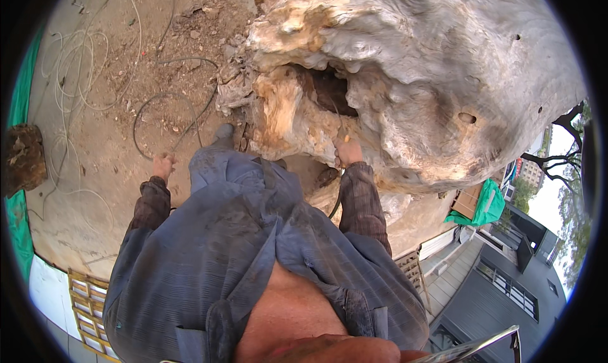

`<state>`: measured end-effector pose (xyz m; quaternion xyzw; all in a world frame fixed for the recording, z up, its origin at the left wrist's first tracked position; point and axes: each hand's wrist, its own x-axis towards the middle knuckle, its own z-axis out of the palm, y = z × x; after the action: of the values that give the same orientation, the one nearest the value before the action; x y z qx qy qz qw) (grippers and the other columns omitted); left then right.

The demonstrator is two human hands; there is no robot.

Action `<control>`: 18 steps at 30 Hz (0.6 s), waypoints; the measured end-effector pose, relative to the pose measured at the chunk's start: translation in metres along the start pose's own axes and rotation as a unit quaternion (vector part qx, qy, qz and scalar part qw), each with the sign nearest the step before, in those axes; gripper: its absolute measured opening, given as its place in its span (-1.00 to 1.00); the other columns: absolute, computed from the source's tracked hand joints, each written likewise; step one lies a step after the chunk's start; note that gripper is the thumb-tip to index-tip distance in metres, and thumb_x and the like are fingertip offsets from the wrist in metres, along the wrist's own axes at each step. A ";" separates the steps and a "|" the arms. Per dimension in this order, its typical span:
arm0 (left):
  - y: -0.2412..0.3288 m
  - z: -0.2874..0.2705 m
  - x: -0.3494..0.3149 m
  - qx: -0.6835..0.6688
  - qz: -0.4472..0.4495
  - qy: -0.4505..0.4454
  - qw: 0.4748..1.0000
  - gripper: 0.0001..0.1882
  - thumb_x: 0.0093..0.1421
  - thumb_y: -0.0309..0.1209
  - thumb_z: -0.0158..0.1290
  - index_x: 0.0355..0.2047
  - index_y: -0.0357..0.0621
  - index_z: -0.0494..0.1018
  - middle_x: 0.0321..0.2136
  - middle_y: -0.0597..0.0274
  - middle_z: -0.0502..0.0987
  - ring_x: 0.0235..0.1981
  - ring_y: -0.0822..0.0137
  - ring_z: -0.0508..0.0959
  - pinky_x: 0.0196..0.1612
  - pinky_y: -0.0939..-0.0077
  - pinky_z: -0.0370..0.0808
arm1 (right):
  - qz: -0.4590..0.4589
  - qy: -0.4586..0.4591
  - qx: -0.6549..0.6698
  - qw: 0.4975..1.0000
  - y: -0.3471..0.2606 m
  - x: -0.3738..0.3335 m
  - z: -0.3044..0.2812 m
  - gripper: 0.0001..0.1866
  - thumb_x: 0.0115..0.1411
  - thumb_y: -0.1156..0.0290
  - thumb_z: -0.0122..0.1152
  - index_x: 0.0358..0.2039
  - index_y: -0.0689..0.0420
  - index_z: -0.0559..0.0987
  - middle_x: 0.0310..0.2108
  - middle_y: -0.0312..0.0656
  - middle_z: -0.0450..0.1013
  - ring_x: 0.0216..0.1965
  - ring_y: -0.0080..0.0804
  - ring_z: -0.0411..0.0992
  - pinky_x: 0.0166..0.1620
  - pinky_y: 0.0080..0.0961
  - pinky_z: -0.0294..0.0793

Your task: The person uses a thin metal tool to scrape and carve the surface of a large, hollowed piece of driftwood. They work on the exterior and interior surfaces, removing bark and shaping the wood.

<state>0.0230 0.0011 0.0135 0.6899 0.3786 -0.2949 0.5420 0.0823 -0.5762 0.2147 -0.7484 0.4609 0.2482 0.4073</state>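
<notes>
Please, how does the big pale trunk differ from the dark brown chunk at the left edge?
The trunk looks far larger than the chunk. The trunk is mostly pale grey and tan; the chunk is dark brown. Both look like rough wood.

Trunk [443, 72] at two o'clock, hollow [332, 91] in its left part. Wood chunk [25, 160] at nine o'clock, building [491, 303] at four.

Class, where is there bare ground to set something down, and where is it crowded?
A bare patch of ground lies between the pale hose and the left hand. It is crowded where the dark hose loops, and where loose debris lies beside the trunk.
</notes>
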 end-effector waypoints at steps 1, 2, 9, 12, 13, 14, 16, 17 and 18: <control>0.006 0.002 -0.004 0.007 0.002 0.002 1.000 -0.70 0.22 -0.30 0.03 -0.27 -0.34 0.58 -0.38 0.11 0.63 -0.36 0.25 0.61 -0.35 0.34 0.56 | -0.013 -0.002 0.000 1.000 0.001 0.000 0.000 -0.70 0.23 0.31 0.28 -0.49 0.22 0.40 -0.70 -0.23 0.32 -0.80 -0.39 0.28 -0.74 -0.33 0.24; 0.009 0.003 -0.005 0.014 0.004 0.005 1.000 -0.70 0.21 -0.30 0.04 -0.28 -0.34 0.58 -0.39 0.12 0.63 -0.37 0.26 0.60 -0.36 0.35 0.55 | -0.026 -0.005 -0.001 1.000 0.002 0.000 0.001 -0.70 0.23 0.32 0.28 -0.48 0.22 0.40 -0.70 -0.22 0.32 -0.80 -0.38 0.28 -0.74 -0.34 0.24; 0.007 0.009 0.012 0.060 0.003 -0.022 0.998 -0.67 0.20 -0.37 0.09 -0.07 -0.31 0.52 -0.17 0.10 0.62 -0.17 0.25 0.62 -0.24 0.34 0.57 | -0.219 0.053 -0.050 0.973 0.078 0.083 -0.009 -0.67 0.21 0.32 0.30 -0.52 0.21 0.37 -0.71 -0.22 0.32 -0.81 -0.38 0.29 -0.73 -0.34 0.25; 0.005 0.006 0.019 0.057 0.029 -0.003 0.998 -0.59 0.14 -0.50 0.12 0.03 -0.27 0.48 -0.07 0.08 0.59 -0.15 0.21 0.60 -0.25 0.30 0.58 | -0.243 0.095 -0.089 0.961 0.086 0.103 0.001 -0.67 0.20 0.33 0.30 -0.54 0.20 0.36 -0.73 -0.22 0.31 -0.81 -0.38 0.29 -0.73 -0.34 0.25; 0.012 0.007 0.014 0.041 0.029 0.012 0.999 -0.55 0.10 -0.56 0.13 0.05 -0.24 0.47 -0.08 0.08 0.59 -0.18 0.19 0.61 -0.28 0.29 0.59 | -0.196 0.105 -0.073 0.972 0.072 0.094 0.009 -0.67 0.20 0.34 0.29 -0.56 0.20 0.36 -0.73 -0.22 0.31 -0.81 -0.39 0.29 -0.73 -0.34 0.25; 0.015 0.006 0.008 0.024 0.028 0.028 0.999 -0.50 0.06 -0.62 0.15 0.07 -0.22 0.47 -0.09 0.08 0.59 -0.20 0.17 0.62 -0.30 0.29 0.60 | -0.163 0.094 -0.052 0.981 0.049 0.075 0.016 -0.66 0.20 0.34 0.29 -0.57 0.20 0.36 -0.74 -0.22 0.31 -0.81 -0.39 0.30 -0.73 -0.34 0.24; 0.016 0.005 0.005 0.022 0.019 0.029 0.999 -0.48 0.06 -0.61 0.14 0.10 -0.21 0.45 -0.01 0.07 0.57 -0.13 0.14 0.61 -0.28 0.26 0.61 | -0.109 0.062 -0.006 0.992 -0.004 0.022 0.022 -0.64 0.21 0.34 0.28 -0.61 0.19 0.35 -0.75 -0.23 0.30 -0.81 -0.39 0.30 -0.73 -0.33 0.24; 0.018 0.007 0.005 0.024 0.017 0.023 0.999 -0.47 0.07 -0.61 0.14 0.11 -0.21 0.44 0.02 0.06 0.55 -0.09 0.12 0.61 -0.27 0.25 0.62 | -0.086 0.043 0.022 0.995 -0.015 0.004 0.022 -0.63 0.21 0.33 0.28 -0.63 0.19 0.35 -0.76 -0.22 0.30 -0.81 -0.39 0.30 -0.73 -0.33 0.25; 0.020 0.009 0.004 0.027 0.014 0.020 0.999 -0.48 0.07 -0.61 0.13 0.11 -0.21 0.44 0.02 0.06 0.56 -0.09 0.12 0.61 -0.27 0.25 0.62 | -0.093 0.042 0.029 0.994 -0.014 0.002 0.024 -0.62 0.21 0.33 0.28 -0.64 0.18 0.35 -0.76 -0.23 0.30 -0.81 -0.38 0.30 -0.74 -0.33 0.24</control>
<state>0.0420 -0.0092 0.0190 0.7153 0.3715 -0.2834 0.5197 0.0960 -0.5536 0.2057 -0.7855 0.4130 0.1638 0.4308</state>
